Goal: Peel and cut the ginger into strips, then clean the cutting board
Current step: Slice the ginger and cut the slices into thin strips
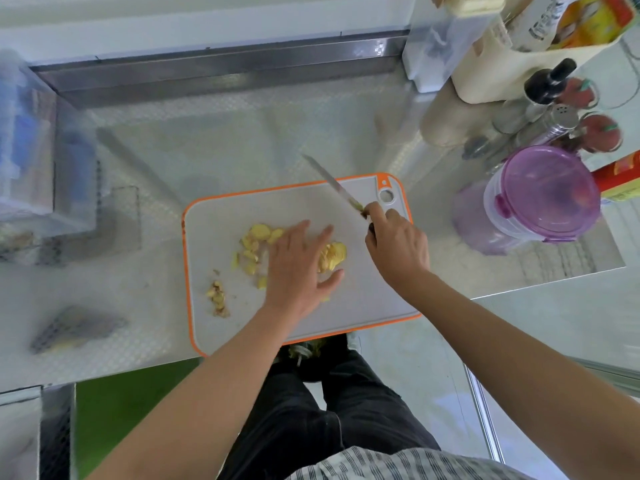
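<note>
Yellow ginger (259,233) lies partly under the flat, spread left hand (298,268), probably gathering it. Right hand (398,245) grips the knife (332,183), blade parked far.

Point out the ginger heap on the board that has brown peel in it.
The small heap by the board's left edge; the two heaps beside the left hand are clean yellow slices.

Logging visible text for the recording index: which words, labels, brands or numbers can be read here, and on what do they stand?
Nothing reads cleanly.
White packet, top right: dark lettering, too blurred to read.
Yellow and orange packet beside it: print, blurred.
Red and yellow box, right edge: print too small to read.
Cutting board and purple-lidded container: no marking seen.
</note>
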### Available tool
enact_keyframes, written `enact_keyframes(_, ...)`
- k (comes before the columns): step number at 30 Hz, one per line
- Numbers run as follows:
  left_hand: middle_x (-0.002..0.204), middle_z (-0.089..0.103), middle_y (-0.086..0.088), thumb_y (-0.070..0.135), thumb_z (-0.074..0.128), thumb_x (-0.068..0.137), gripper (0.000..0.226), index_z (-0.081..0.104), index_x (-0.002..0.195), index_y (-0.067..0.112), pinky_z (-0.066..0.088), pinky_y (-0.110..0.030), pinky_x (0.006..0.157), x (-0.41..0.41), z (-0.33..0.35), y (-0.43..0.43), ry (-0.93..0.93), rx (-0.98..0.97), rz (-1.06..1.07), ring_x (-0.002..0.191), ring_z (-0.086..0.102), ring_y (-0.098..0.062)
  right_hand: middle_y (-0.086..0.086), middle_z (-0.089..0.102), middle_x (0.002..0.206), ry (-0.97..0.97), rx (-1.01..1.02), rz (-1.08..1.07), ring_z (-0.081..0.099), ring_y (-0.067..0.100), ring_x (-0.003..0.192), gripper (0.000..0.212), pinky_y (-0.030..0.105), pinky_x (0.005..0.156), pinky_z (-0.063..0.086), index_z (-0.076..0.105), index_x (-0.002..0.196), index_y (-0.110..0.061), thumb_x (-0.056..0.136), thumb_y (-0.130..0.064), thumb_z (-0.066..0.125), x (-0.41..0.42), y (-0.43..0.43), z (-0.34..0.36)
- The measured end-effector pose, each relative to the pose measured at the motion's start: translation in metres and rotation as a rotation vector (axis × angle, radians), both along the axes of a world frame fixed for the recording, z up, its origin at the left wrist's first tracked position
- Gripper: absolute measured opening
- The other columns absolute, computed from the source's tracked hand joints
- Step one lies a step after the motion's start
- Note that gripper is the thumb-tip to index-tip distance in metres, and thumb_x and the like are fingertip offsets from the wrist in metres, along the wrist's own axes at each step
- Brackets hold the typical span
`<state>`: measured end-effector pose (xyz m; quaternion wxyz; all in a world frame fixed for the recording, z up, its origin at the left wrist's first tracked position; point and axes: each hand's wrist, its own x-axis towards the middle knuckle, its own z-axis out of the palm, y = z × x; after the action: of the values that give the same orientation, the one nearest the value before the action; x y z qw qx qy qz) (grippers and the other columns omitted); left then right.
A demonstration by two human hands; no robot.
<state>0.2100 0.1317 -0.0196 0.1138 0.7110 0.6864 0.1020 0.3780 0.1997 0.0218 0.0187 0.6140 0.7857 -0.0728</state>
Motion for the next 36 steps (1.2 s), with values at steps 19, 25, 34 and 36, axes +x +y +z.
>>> enact_keyframes(19,0.103,0.057,-0.01,0.018,0.075,0.07,0.029,0.064,0.097,0.017,0.043,-0.041,0.078,-0.01,-0.012,0.005,0.161,0.051,0.121,0.096,0.054,-0.031,0.005,0.057,0.098,0.21,-0.181,-0.026,0.056,0.027,0.089,0.03,0.039,0.066,0.05,0.047,0.11,-0.021,0.085,-0.017,0.062,0.029,0.004,-0.038)
enact_keyframes(25,0.115,0.053,-0.013,0.03,0.053,0.085,0.038,0.056,0.117,0.009,0.041,-0.042,0.093,-0.01,-0.003,0.01,-0.049,0.159,0.155,0.107,0.05,-0.031,0.0,0.061,0.088,0.494,-0.101,-0.112,0.055,0.023,0.076,0.02,0.027,0.06,0.035,0.052,0.093,-0.015,0.08,-0.007,0.064,0.026,-0.002,-0.026)
enact_keyframes(34,0.109,0.062,-0.011,0.042,0.038,0.1,0.042,0.054,0.12,0.008,0.048,-0.03,0.081,-0.009,0.046,0.037,-1.656,-0.149,0.875,0.097,0.06,-0.022,0.004,0.064,0.072,1.244,-0.716,-0.278,0.051,0.016,0.055,0.005,0.026,0.057,0.046,0.06,0.09,-0.005,0.092,-0.01,0.061,-0.017,-0.004,0.019)
enact_keyframes(36,0.118,0.063,-0.015,0.052,0.029,0.099,0.057,0.054,0.126,0.008,0.045,-0.038,0.09,-0.021,0.047,0.035,-1.97,-0.4,0.877,0.106,0.059,-0.029,0.004,0.063,0.07,1.26,-0.817,-0.241,0.049,0.019,0.055,0.008,0.026,0.057,0.044,0.06,0.088,-0.003,0.093,-0.01,0.059,-0.028,-0.009,0.016)
